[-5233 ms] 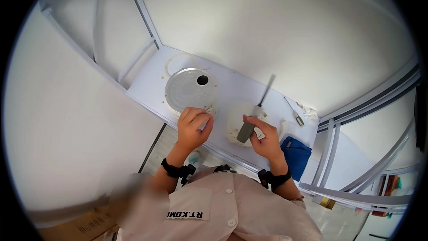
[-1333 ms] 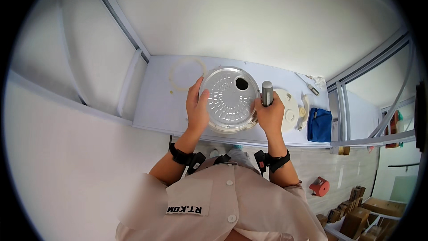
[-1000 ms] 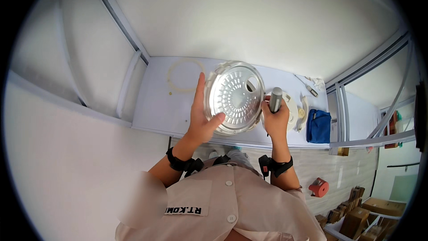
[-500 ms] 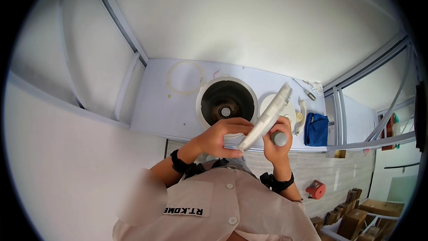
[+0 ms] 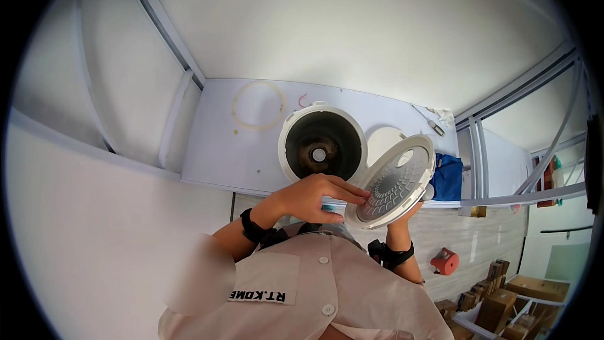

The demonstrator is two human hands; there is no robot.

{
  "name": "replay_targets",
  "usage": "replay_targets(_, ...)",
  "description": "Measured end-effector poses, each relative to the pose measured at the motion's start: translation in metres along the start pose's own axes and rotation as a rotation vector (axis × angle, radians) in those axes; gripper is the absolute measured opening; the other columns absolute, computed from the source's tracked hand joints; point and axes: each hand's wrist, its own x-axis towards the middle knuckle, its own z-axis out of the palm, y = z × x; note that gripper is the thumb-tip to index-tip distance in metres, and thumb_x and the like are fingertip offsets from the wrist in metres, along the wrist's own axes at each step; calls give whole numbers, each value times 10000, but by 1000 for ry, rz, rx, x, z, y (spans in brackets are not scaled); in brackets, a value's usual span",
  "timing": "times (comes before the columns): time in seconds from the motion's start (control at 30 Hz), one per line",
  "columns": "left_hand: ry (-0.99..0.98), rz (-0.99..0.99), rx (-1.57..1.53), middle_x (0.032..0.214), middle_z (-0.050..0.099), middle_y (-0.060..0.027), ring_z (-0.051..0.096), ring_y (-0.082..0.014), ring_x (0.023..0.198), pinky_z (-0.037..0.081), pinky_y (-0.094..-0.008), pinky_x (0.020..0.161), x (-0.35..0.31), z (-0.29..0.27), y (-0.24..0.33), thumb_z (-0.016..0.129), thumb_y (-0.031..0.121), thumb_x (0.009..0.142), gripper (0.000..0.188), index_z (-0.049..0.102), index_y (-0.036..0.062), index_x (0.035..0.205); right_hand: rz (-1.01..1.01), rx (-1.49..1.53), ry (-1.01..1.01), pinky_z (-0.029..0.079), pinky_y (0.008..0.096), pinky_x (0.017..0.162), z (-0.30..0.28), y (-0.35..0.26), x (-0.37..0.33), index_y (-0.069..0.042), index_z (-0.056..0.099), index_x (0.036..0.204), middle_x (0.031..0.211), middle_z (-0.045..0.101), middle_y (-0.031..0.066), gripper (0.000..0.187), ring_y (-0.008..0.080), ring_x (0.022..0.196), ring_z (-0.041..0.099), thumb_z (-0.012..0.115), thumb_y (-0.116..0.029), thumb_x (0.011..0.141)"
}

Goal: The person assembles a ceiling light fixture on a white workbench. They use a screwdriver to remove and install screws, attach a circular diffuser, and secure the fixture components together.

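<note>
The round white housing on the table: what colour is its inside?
The inside is dark grey, brownish near the bottom; head view, now.

Single head-worn fisheye view (wide, bowed toward its rim), looking down, hands (image 5: 314, 196) close below, pale bench (image 5: 217, 145) beyond

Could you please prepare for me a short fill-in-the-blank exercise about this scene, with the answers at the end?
1. The person's ____ hand has its fingers over the metal face of the round lid.
2. The blue cloth item lies to the ____ of the white vessel.
3. The stool on the floor is coloured ____.

Missing words: left; right; red.
</note>
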Motion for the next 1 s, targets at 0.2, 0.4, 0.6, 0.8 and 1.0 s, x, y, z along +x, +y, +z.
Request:
replay_targets(0.2,25,-7,15,1463,678,-91,667,-300,1286,525,-420,1098,-3,0,-3,803,120,786,547,762,116,1331,-212,-445,-207,559,338,935,29,-15,-6,10,554,1399,1233,698,91,715,168,1076,681,889,-226,813)
replay_targets(0.4,97,25,45,1435,693,-101,687,-305,1241,537,-425,1075,-5,0,-1,814,124,779,550,754,85,1325,-153,-472,-255,554,340,914,37,-15,4,-5,587,1327,1240,676,101,520,180,1091,671,808,-85,863)
replay_targets(0.6,267,22,38,1229,752,-163,732,-334,1089,550,-393,976,-22,-6,-1,856,173,786,514,720,-12,1246,-219,-519,-362,533,327,871,60,-16,10,-16,659,1151,1289,639,140,297,207,1111,637,715,18,861)
replay_targets(0.8,667,-31,29,1159,762,-118,708,-192,1054,541,-352,934,-45,-9,-10,782,123,902,412,668,-27,1269,-383,-701,-497,518,413,929,76,-15,12,-28,676,1127,1221,708,153,327,309,1087,649,734,4,807)
replay_targets(1.0,925,-369,2,1140,732,0,601,-59,895,477,-255,790,-54,-14,-8,709,111,978,454,601,-25,1397,-416,-755,-511,506,447,956,82,-11,12,-31,680,1102,1186,725,150,316,343,1094,634,738,-9,793)
